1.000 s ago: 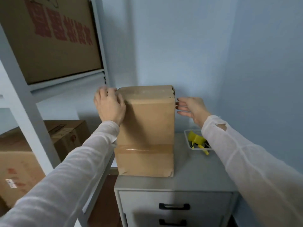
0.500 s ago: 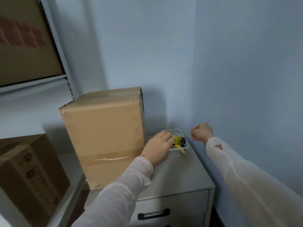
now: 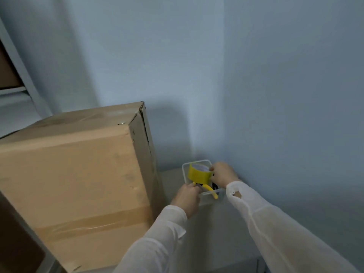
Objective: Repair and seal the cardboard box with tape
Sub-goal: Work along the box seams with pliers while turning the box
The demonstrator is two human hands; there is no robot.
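A tall brown cardboard box (image 3: 74,174) stands on a grey cabinet top (image 3: 216,233). A band of clear tape runs across its lower front, and the seam on its right side gapes near the top. To its right sits a small clear tray (image 3: 197,161). My right hand (image 3: 224,174) grips a yellow tape roll (image 3: 198,174), held just above the tray. My left hand (image 3: 188,198) has its fingers curled over the tray's near rim, next to a yellow handle (image 3: 211,191) that sticks out of the tray.
Blue walls meet in a corner right behind the tray. A white shelf upright (image 3: 19,75) stands at the far left, with a darker box edge at the bottom left. The cabinet's front edge runs along the bottom of the view.
Both hands left the box's top and went down to the tray. My right hand took hold of the tape roll and raised it. The view swung right and down.
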